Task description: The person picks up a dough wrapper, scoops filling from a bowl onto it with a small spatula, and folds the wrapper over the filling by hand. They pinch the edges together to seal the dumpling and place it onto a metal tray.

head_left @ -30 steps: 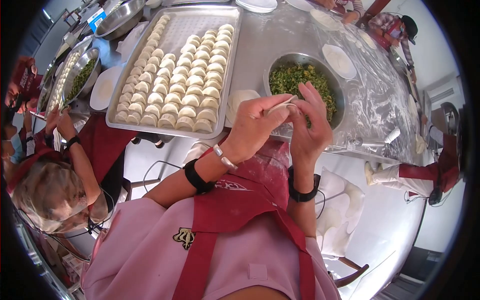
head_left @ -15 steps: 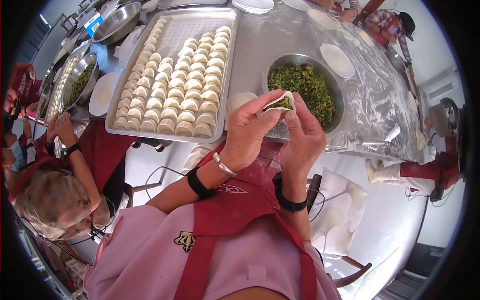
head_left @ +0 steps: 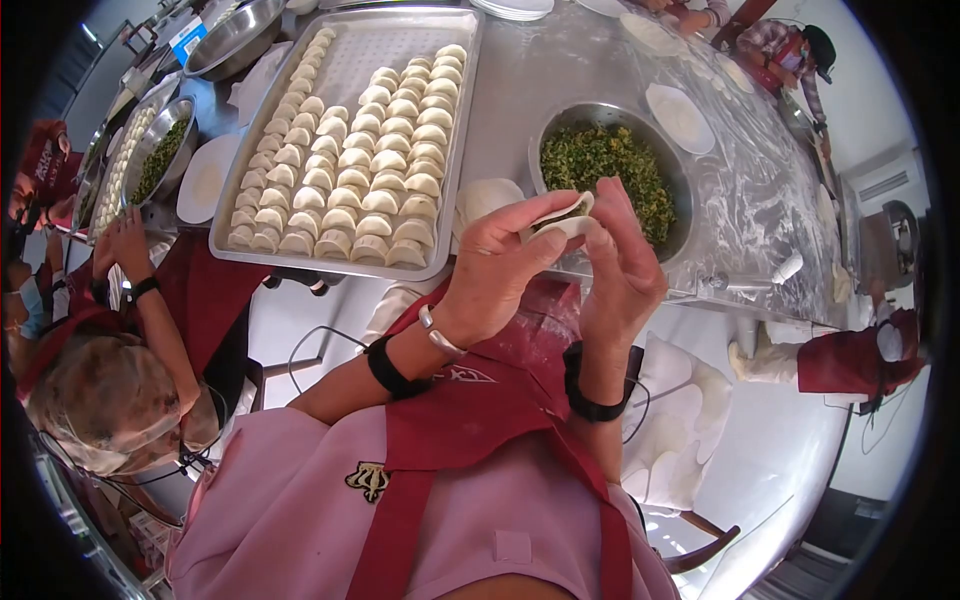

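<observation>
My left hand (head_left: 505,265) holds a partly folded dumpling (head_left: 565,217) between thumb and fingers, and green filling shows in its opening. My right hand (head_left: 620,265) touches the wrapper's right edge with its thumb, its fingers raised and bent. Behind both hands, a steel bowl (head_left: 686,215) holds chopped green and yellow filling (head_left: 610,170). On my left a metal tray (head_left: 440,240) carries rows of folded dumplings (head_left: 375,220). Round wrappers (head_left: 485,200) lie between the tray and my left hand.
A white plate with wrappers (head_left: 680,118) sits beyond the bowl on the floured steel table (head_left: 745,200). At left, a co-worker's hands (head_left: 125,245) are near another bowl of filling (head_left: 185,150). Other people stand at the far right. A padded chair (head_left: 670,430) is below the table.
The dumpling's sides have come closer together, with less filling showing. My right hand has shifted slightly right, and its fingers have lifted from the wrapper.
</observation>
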A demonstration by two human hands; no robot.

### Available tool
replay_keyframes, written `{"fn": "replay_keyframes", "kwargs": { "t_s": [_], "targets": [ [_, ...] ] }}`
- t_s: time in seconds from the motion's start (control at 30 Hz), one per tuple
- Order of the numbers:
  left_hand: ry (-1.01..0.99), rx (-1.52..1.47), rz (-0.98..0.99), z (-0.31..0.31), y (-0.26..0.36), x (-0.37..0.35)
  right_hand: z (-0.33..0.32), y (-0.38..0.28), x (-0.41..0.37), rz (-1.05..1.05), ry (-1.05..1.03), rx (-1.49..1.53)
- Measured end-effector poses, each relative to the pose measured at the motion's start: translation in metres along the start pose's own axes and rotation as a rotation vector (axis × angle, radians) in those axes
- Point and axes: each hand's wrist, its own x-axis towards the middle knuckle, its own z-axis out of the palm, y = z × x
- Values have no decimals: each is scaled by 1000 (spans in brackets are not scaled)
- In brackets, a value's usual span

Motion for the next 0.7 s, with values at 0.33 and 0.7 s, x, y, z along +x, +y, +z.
{"fn": "replay_keyframes", "kwargs": {
  "t_s": [0.33,0.7],
  "targets": [
    [-9,-16,-31,0,4,-4,4,2,-6,10,-7,77],
    [-26,376,-53,-1,18,-7,-7,7,-4,-227,-90,-184]
  ]
}}
